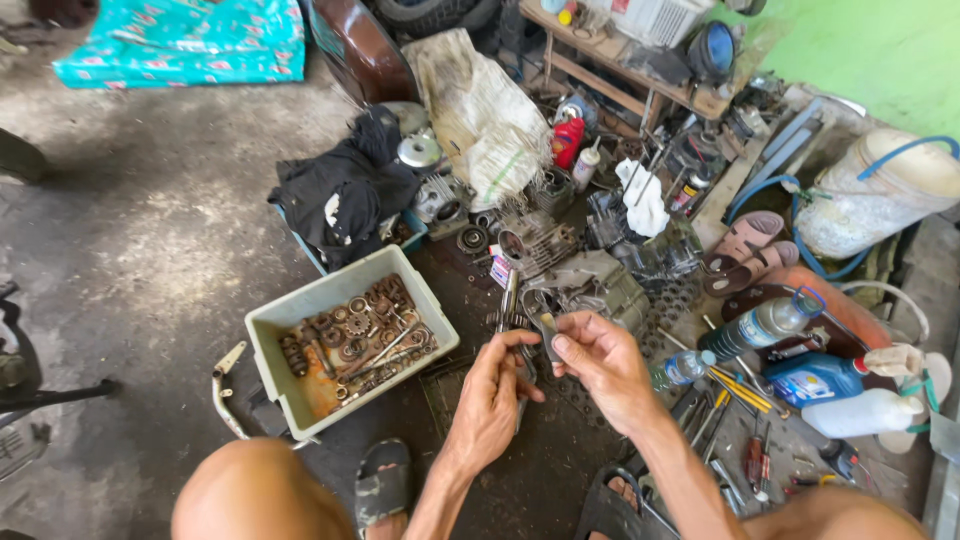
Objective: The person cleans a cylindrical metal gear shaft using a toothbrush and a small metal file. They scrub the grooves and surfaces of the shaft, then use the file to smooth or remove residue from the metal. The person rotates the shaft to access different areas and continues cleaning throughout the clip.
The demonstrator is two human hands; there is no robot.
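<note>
My left hand (493, 398) and my right hand (600, 362) meet over the dark oily floor, both pinching one small grey metal part (547, 334) between fingertips. The right thumb and forefinger close on its upper end, while the left fingers hold its lower left side. Just beyond the hands lies a grey engine casing (590, 285) among other engine pieces (535, 240). My bare knees and sandalled feet show along the bottom edge.
A pale plastic tub (290, 390) of rusty gears and bolts sits left of the hands. Bottles (765, 322), a blue oil container (815, 378) and hand tools (735, 395) lie to the right. Black cloth (340, 190), a white sack (485, 110) and a wooden bench (620, 70) stand farther back.
</note>
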